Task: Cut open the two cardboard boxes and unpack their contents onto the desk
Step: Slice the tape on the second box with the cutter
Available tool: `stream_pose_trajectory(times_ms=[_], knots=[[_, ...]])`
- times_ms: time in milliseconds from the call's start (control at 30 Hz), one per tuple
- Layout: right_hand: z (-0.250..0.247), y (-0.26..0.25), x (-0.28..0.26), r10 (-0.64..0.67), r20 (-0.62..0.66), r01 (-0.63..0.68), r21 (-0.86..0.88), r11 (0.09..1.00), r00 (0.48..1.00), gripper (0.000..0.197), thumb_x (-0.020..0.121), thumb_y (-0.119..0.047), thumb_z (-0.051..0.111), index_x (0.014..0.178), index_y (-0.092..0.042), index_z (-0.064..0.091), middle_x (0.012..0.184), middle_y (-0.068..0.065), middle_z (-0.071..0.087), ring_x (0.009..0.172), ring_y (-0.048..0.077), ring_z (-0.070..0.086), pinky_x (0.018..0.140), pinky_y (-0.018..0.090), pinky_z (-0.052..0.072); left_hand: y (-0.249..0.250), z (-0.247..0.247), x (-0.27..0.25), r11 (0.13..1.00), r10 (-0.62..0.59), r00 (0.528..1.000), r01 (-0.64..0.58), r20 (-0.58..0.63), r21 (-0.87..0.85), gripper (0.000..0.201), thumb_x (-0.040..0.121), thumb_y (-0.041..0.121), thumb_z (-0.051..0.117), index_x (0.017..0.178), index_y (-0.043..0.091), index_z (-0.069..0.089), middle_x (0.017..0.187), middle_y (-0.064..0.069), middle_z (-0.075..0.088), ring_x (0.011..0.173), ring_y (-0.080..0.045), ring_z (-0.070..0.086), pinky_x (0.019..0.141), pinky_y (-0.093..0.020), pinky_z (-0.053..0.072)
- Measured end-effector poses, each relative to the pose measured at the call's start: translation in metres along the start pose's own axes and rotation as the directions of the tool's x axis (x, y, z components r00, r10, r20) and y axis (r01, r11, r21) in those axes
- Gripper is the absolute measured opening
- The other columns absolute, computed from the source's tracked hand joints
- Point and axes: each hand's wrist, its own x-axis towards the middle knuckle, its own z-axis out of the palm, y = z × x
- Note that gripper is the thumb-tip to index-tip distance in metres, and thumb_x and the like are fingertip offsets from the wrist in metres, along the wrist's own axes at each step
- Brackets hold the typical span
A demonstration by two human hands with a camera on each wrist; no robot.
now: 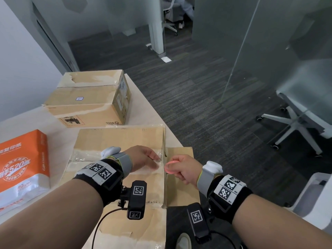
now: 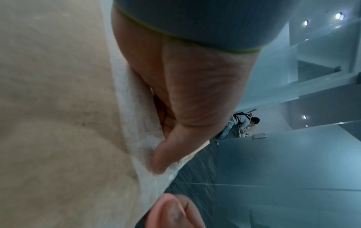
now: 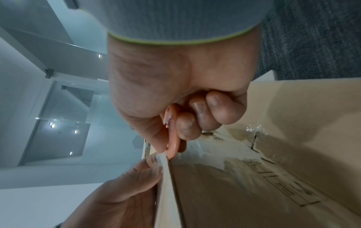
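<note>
The right hand (image 1: 185, 169) has its grip curled tight around a small pink cutter (image 1: 170, 167), whose tip, in the right wrist view, meets the taped edge of the near cardboard box (image 1: 122, 159) at the box's 3 o'clock side. The left hand (image 1: 143, 157) lies with its fingers (image 1: 155, 156) stretched flat, pressing on the clear tape at the top of that same box, just beside the cutter at its 9 o'clock; the grip is spread, not pinching anything. In the left wrist view the thumb (image 2: 171, 148) presses on the taped rim.

The near box sits at the right edge of the bench (image 1: 142, 108), one brown flap (image 1: 181, 177) hanging open over the edge at 3 o'clock. A second cardboard box (image 1: 88, 97), taped shut, stands at 12 o'clock from the first, close to it. An orange and white pack of copy paper (image 1: 23, 164) lies on the bench at 9 o'clock. Beyond the bench is dark carpet (image 1: 206, 97), with a white office chair (image 1: 296, 123) at 3 o'clock.
</note>
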Motion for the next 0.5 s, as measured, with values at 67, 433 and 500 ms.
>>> stream_pose_trajectory(times_ms=[67, 433, 500], knots=[[-0.001, -0.001, 0.000, -0.001, -0.010, 0.001, -0.012, 1.000, 1.000, 0.020, 0.094, -0.012, 0.065, 0.075, -0.011, 0.056, 0.047, -0.004, 0.037, 0.039, 0.007, 0.027, 0.039, 0.017, 0.023, 0.004, 0.000, -0.008, 0.999, -0.016, 0.999, 0.017, -0.035, 0.031, 0.014, 0.086, 0.023, 0.071, 0.081, 0.034, 0.079, 0.086, 0.019, 0.075, 0.089, 0.000, 0.065, 0.078, -0.013, 0.044], [-0.019, -0.004, 0.012, 0.018, -0.188, 0.002, 0.104, 0.995, 0.982, 0.018, 0.094, -0.019, 0.061, 0.078, -0.015, 0.054, 0.056, 0.000, 0.037, 0.044, 0.011, 0.027, 0.044, 0.022, 0.019, -0.005, -0.003, -0.011, 0.918, 0.226, 0.932, -0.106, -0.285, 0.382, 0.034, 0.074, 0.036, 0.084, 0.100, 0.034, 0.061, 0.101, 0.009, 0.058, 0.099, -0.019, 0.058, 0.080, -0.031, 0.047], [-0.018, -0.004, 0.014, 0.001, -0.200, 0.021, 0.104, 0.994, 0.980, 0.022, 0.094, -0.020, 0.063, 0.076, -0.016, 0.053, 0.056, -0.001, 0.038, 0.043, 0.010, 0.027, 0.042, 0.021, 0.021, -0.003, -0.001, -0.011, 0.850, 0.269, 0.915, -0.078, -0.302, 0.521, 0.059, 0.073, 0.049, 0.083, 0.124, 0.041, 0.055, 0.124, 0.008, 0.051, 0.117, -0.019, 0.048, 0.091, -0.036, 0.046]])
